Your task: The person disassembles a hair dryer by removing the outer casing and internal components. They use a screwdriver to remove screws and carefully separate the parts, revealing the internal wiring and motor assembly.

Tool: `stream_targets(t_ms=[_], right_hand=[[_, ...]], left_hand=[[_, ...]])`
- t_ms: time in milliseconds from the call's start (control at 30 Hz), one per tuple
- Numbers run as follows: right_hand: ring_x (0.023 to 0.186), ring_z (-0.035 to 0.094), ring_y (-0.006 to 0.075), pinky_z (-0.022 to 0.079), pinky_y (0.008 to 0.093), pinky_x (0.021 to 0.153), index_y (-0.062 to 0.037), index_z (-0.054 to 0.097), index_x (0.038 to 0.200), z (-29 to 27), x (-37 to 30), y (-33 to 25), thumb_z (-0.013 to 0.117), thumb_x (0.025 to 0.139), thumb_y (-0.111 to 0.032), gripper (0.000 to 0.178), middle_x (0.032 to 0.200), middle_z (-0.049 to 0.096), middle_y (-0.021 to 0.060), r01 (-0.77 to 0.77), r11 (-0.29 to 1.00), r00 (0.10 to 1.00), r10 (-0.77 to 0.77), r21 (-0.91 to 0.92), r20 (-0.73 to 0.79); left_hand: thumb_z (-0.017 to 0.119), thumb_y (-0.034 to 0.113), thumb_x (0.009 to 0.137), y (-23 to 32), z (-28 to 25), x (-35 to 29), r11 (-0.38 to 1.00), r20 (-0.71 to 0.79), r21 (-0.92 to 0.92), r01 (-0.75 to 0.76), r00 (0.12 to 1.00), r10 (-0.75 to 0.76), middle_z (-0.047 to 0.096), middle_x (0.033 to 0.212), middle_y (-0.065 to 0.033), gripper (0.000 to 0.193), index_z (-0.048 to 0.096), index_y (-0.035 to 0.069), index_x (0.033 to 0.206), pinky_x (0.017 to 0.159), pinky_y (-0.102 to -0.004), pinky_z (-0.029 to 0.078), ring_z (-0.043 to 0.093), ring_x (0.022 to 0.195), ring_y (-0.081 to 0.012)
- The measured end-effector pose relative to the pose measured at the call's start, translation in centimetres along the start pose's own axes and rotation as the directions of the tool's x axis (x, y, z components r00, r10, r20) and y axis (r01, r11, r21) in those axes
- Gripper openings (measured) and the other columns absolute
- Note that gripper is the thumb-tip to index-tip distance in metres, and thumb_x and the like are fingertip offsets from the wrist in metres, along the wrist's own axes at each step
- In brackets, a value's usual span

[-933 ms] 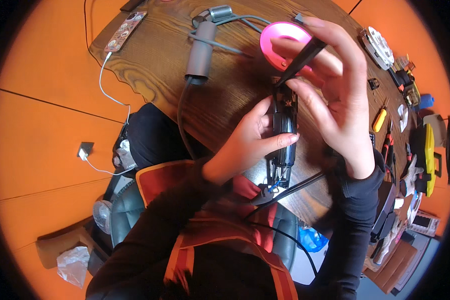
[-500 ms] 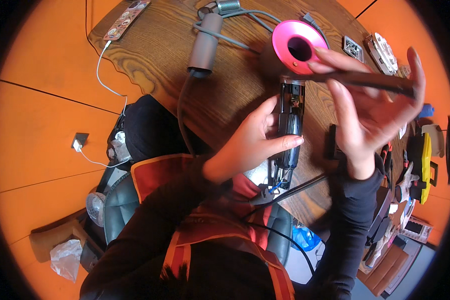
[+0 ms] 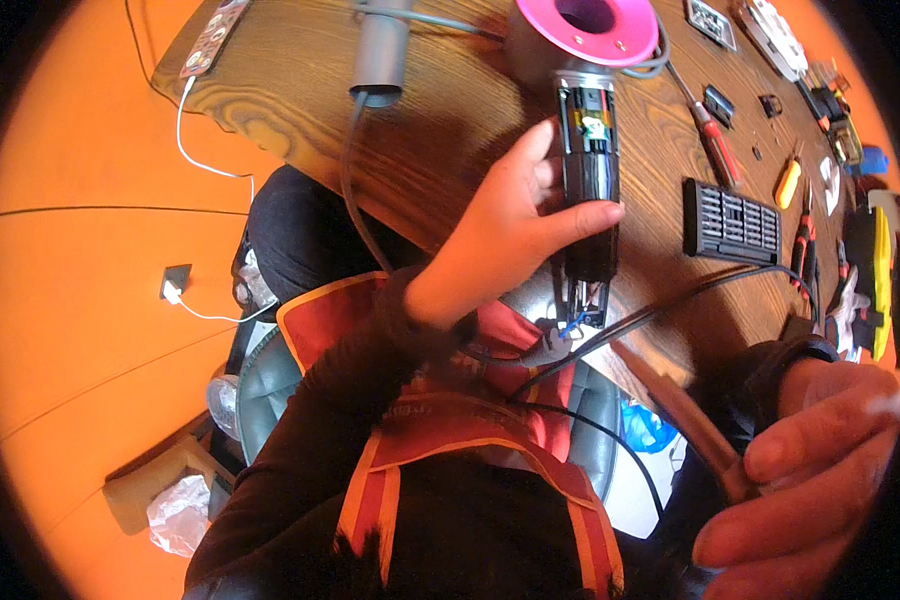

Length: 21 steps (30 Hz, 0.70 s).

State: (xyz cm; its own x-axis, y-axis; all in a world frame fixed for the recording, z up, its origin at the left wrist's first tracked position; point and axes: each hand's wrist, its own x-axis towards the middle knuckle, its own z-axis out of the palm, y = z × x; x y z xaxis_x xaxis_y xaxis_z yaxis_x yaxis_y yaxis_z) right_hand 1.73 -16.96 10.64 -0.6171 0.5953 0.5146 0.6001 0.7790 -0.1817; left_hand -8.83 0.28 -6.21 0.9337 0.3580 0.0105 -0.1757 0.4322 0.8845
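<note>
My left hand (image 3: 530,215) is wrapped round the exposed black inner handle of a hair dryer (image 3: 592,170), its thumb across the front. The dryer's round head (image 3: 625,30), with a pink face, points up at the far edge of view. Blue wires and a grey cord end (image 3: 552,345) show at the handle's lower end. At the lower right my right hand (image 3: 805,490) is closed on a brown stick-like tool (image 3: 685,410) that tapers to a thin tip; its exact kind is unclear. This hand is apart from the dryer.
A grey tube-shaped handle shell (image 3: 382,55) lies on the wooden table (image 3: 450,140), the cord running through it. Rightward are a bit case (image 3: 732,222), a red screwdriver (image 3: 715,145), a yellow-handled tool (image 3: 788,185) and pliers (image 3: 803,245). A black cable (image 3: 660,305) crosses the near edge.
My right hand has swung from beside the dryer's head down to the lower right, still holding the brown tool. My left hand keeps its hold on the dryer. The whole view has shifted.
</note>
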Motion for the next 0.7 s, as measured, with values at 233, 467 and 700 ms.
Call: stream_targets(t_ms=[233,467,700], right_hand=[[0.064,0.055,0.0150,0.044,0.0264,0.057,-0.0107,0.049,0.093,0.5,-0.5,-0.2,0.049,0.085,-0.015,0.009,0.086,0.062,0.0103,0.513,0.597,0.810,-0.575,-0.617,0.117],[0.056,0.052,0.0085,0.041,0.0184,0.051,-0.0117,0.054,0.091,-0.4,0.4,0.9,0.046,0.087,-0.020,0.013,0.084,0.063,0.0045,0.580,-0.106,0.389,-0.835,-0.808,0.389],[0.061,0.055,0.0040,0.045,0.0152,0.053,-0.0130,0.059,0.086,0.3,-0.7,0.1,0.054,0.080,-0.015,0.008,0.082,0.064,0.0008,0.487,0.317,0.504,-0.863,-0.814,-0.035]], left_hand=[[0.059,0.003,0.079,0.2,0.1,-0.1,0.997,-0.023,0.077,0.026,0.999,-0.025,0.057,0.103,-0.0164,0.051,0.034,-0.002,0.123,0.088,-0.0344,0.044,0.059,0.095,-0.0238],[0.063,0.007,0.078,-0.1,0.1,-0.3,0.998,-0.060,0.059,0.011,0.998,-0.007,0.056,0.106,-0.0185,0.054,0.034,-0.002,0.123,0.090,-0.0364,0.043,0.059,0.096,-0.0265],[0.064,0.010,0.077,0.0,0.1,-0.1,1.000,-0.029,0.020,-0.017,0.999,0.018,0.056,0.106,-0.0180,0.056,0.034,-0.004,0.122,0.088,-0.0366,0.044,0.058,0.097,-0.0265]])
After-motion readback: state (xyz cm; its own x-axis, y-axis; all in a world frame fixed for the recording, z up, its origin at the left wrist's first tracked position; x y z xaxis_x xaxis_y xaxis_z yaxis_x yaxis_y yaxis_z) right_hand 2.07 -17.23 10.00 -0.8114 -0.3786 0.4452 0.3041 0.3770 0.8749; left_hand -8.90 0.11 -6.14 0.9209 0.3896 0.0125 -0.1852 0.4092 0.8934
